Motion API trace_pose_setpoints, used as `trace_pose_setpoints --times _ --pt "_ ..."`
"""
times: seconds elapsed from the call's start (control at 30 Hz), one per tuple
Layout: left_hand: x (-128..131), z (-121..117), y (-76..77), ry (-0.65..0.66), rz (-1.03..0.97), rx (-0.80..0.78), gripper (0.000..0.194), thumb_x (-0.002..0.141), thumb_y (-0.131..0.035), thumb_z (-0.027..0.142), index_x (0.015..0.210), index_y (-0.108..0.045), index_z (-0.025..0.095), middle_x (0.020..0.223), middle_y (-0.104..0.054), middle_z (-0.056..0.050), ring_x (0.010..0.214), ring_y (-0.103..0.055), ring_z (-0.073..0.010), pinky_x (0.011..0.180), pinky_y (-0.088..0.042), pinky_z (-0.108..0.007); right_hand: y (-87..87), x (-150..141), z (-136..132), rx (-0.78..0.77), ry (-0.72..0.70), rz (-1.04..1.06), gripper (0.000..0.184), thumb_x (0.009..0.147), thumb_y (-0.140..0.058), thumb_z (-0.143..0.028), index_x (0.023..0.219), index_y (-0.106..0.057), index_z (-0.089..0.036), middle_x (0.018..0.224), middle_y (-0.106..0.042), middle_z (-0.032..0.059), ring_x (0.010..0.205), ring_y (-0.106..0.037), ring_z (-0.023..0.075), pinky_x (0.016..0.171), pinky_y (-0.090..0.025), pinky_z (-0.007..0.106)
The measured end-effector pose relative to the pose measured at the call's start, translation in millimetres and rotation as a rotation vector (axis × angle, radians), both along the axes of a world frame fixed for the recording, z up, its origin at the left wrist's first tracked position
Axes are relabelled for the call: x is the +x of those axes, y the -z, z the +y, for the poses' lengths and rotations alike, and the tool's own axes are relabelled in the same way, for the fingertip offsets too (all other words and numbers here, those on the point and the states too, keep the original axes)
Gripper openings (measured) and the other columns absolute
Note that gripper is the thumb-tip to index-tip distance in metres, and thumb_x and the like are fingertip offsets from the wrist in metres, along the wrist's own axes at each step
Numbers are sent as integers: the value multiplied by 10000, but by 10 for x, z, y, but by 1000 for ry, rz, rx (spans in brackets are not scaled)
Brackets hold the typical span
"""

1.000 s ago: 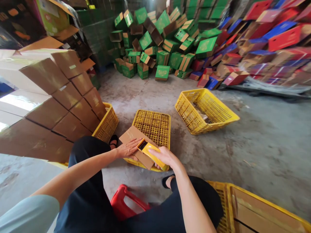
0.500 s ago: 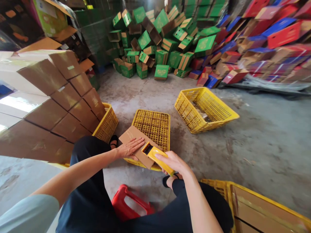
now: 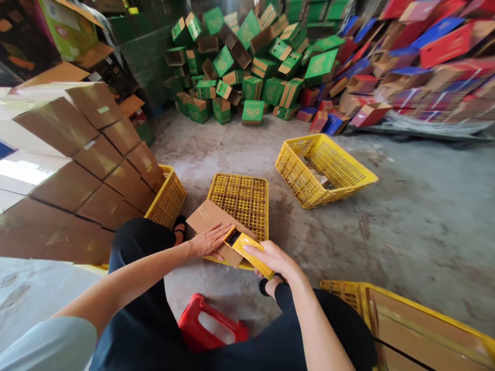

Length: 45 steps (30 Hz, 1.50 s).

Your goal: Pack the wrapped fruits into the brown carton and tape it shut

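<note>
A flat brown cardboard piece, perhaps a closed carton (image 3: 204,215), lies slantwise over the near part of an upturned yellow plastic crate (image 3: 240,193). My left hand (image 3: 211,241) rests flat on the cardboard, its fingers stretched out. In my right hand (image 3: 273,258) is a yellow handheld tool (image 3: 249,250) with a dark opening at its front end; I cannot tell its kind. That front end is over the cardboard, close to my left fingertips. Whether it touches the surface is unclear.
Stacked brown cartons (image 3: 85,185) stand at left on a yellow crate (image 3: 170,193). Another yellow crate (image 3: 325,178) sits ahead right; one at lower right holds cartons (image 3: 421,322). Something red (image 3: 212,324) is beneath me. Green boxes (image 3: 253,111) and red-blue boxes (image 3: 371,111) are heaped behind.
The view has shifted slightly. My left hand stays flat on the cardboard and my right hand keeps its hold on the yellow tool, its front end remaining over the cardboard.
</note>
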<state>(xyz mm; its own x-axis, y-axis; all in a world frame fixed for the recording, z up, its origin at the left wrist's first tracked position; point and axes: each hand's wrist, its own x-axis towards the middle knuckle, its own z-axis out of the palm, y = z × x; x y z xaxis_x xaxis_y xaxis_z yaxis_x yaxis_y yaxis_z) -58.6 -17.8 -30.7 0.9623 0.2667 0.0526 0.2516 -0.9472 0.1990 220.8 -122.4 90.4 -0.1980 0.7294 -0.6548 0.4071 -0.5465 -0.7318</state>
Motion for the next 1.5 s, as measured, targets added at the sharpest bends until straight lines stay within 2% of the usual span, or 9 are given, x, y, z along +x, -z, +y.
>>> trace_pose_setpoints --times 0.2,0.33,0.5,0.63,0.87,1.07,1.23,1.3,1.5 --pt "17 -2 -119 -22 35 -25 1006 990 -438 736 1697 -65 127 1712 -232 -224 1605 -224 -337 1305 -190 -503 -105 111 -168 -24 68 31 375 956 -602 -543 905 -670 -178 590 -684 53 508 -665 193 481 -549 276" --pt "22 -12 -149 -30 49 -52 1013 987 -443 735 1699 -54 128 1723 -200 -214 1611 -201 -343 1305 -161 -530 -151 112 -197 -13 106 36 355 962 -607 -521 917 -661 -173 592 -674 44 507 -657 188 481 -544 272" --pt "95 -41 -83 30 17 -73 1068 949 -493 767 1700 -69 137 1712 -213 -239 1613 -172 -370 1299 -153 -575 -48 127 -170 -20 61 18 443 951 -604 -594 865 -677 -166 597 -699 65 526 -691 203 497 -578 288" --pt "143 -53 -12 82 5 -78 1090 941 -507 771 1693 -79 108 1693 -226 -281 1611 -178 -368 1300 -161 -582 26 129 -187 -2 69 18 433 946 -614 -595 888 -678 -171 599 -707 57 527 -695 199 480 -568 271" --pt "135 -26 31 84 -29 -54 1039 986 -479 718 1695 -15 116 1689 -259 -265 1611 -201 -337 1300 -181 -558 -70 172 -277 -2 72 3 395 952 -621 -552 835 -683 -181 595 -712 78 514 -689 195 467 -544 251" --pt "154 -47 -41 53 -3 -70 1059 968 -462 757 1698 28 167 1715 -236 -206 1605 -235 -314 1310 -147 -515 -96 292 -384 10 86 0 409 920 -645 -559 863 -661 -155 588 -707 42 521 -694 184 455 -532 232" --pt "219 -142 -65 44 19 -64 1108 923 -496 798 1702 -9 179 1724 -187 -212 1614 -170 -371 1296 -89 -602 -132 259 -374 6 99 -26 381 936 -638 -530 856 -678 -160 589 -715 51 532 -694 187 473 -536 240" --pt "258 -191 -33 48 9 -66 1110 923 -517 786 1702 -25 167 1717 -203 -225 1613 -165 -383 1290 -96 -624 -117 253 -367 -6 91 -32 396 946 -623 -534 841 -679 -155 582 -712 60 517 -686 187 465 -530 242" --pt "298 -217 47 63 3 -78 1084 943 -476 782 1699 -47 135 1703 -240 -245 1607 -212 -352 1305 -144 -561 -2 280 -385 -6 95 3 430 934 -616 -572 855 -676 -154 579 -710 58 510 -689 190 459 -526 242"
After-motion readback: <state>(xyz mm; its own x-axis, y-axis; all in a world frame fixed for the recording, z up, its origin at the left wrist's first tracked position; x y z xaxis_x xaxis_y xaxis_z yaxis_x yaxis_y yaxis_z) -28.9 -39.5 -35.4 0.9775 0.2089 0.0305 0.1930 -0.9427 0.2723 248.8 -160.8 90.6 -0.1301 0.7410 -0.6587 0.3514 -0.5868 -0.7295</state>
